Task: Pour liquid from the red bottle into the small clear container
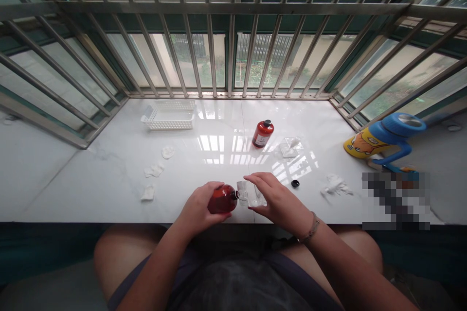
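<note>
My left hand (pixel 202 206) is wrapped around a red bottle (pixel 223 199), which lies tipped on its side with its dark neck pointing right. Facing that neck is the mouth of a clear square-sided bottle (pixel 255 196), held in my right hand (pixel 275 197) between thumb and fingers. The two mouths meet or nearly meet; I cannot tell if liquid is passing. A small black cap (pixel 295 183) lies on the white counter to the right of my right hand. Farther back stands another red bottle (pixel 262 134) with a black top and white label.
A white perforated basket (pixel 169 124) sits at the back left. Crumpled tissues (pixel 153 170) lie at left, and another tissue (pixel 335 185) at right. Behind my right hand is a clear square object (pixel 291 147). A blue-and-yellow drink bottle (pixel 372 140) stands at right. Metal window bars (pixel 233 8) border the counter.
</note>
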{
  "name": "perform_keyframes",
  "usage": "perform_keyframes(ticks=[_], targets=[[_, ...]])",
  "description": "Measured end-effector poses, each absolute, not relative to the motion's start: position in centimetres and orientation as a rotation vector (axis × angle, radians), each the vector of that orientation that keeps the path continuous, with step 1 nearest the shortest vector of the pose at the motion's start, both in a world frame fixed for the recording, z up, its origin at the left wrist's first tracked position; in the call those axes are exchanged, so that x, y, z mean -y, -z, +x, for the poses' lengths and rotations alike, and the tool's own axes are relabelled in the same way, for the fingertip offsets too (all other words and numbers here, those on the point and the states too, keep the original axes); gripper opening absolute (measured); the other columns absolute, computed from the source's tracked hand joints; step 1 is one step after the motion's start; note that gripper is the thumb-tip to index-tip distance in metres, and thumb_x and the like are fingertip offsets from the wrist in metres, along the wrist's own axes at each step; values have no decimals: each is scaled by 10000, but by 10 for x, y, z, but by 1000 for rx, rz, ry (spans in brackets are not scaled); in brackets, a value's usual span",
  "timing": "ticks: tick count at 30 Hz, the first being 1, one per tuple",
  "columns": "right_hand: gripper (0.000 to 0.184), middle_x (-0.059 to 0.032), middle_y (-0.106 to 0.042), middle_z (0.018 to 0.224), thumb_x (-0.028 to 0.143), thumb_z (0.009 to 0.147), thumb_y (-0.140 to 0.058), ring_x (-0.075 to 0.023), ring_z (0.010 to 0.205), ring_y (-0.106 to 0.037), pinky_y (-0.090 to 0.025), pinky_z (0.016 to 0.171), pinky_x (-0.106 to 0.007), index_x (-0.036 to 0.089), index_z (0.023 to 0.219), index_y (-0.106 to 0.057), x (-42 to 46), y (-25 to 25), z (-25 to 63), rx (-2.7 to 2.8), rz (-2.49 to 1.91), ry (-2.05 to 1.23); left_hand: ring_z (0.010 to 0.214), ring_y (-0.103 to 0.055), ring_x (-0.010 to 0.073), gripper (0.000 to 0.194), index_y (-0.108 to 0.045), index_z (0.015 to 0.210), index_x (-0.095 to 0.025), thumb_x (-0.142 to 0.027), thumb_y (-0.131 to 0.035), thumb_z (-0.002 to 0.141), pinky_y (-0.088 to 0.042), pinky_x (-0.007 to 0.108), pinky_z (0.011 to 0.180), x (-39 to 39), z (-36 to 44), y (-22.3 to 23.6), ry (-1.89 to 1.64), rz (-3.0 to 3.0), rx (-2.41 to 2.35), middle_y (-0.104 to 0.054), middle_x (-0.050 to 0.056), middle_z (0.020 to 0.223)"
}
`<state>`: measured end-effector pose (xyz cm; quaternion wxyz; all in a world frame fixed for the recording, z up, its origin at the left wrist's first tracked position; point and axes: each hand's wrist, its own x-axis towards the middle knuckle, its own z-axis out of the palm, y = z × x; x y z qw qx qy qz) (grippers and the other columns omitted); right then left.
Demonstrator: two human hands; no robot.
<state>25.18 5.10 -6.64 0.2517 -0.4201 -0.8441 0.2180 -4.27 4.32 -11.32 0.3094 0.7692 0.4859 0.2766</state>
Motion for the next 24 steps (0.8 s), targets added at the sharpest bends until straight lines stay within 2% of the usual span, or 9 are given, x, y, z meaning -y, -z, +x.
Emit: perform_keyframes(ticks=[17,24], targets=[[977,-128,-632,1423,33,773,-888,-366,1317,-623,-603,1111,-581,320,1603,-460,-52,56,249,2372,-1133,-527,1237,-705,298,798,-556,1427,-329,-295,-969,745,-571,442,1077,-44,-44,114,-718,2013,-1280,-704,45,1397],[943,-140,-623,1430,39,786,-899,-352,1329,-602,-592,1125,-572,261,1587,-453,-51,52,248,2428,-1158,-492,1229,-701,292,814,-547,1423,-326,-272,-972,731,-556,447,1093,-44,-44,115,-709,2005,-1284,-702,39,1393]])
